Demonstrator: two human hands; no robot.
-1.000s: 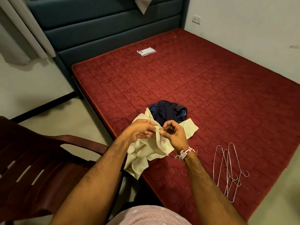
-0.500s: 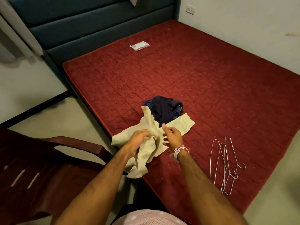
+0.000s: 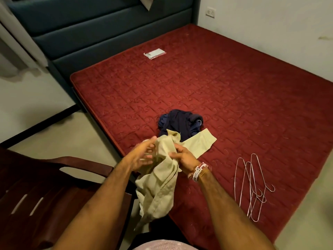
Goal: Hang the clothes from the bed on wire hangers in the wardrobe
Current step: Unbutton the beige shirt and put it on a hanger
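Red quilted bed [image 3: 234, 98] fills my view, with a brown chair [image 3: 54, 186] at eight o'clock. The cream shirt [image 3: 162, 186] hangs at centre over the bed's near edge. Navy clothes [image 3: 180, 121] lie just beyond it at twelve, and wire hangers [image 3: 252, 186] at three. Of my hands, the right hand [image 3: 183, 156] grips the shirt and the left hand [image 3: 142, 156] is spread open beside it.

A white packet [image 3: 155, 53] lay near the blue headboard [image 3: 108, 33], a curtain [image 3: 16, 51] hung left of it, a socket [image 3: 211, 12] right
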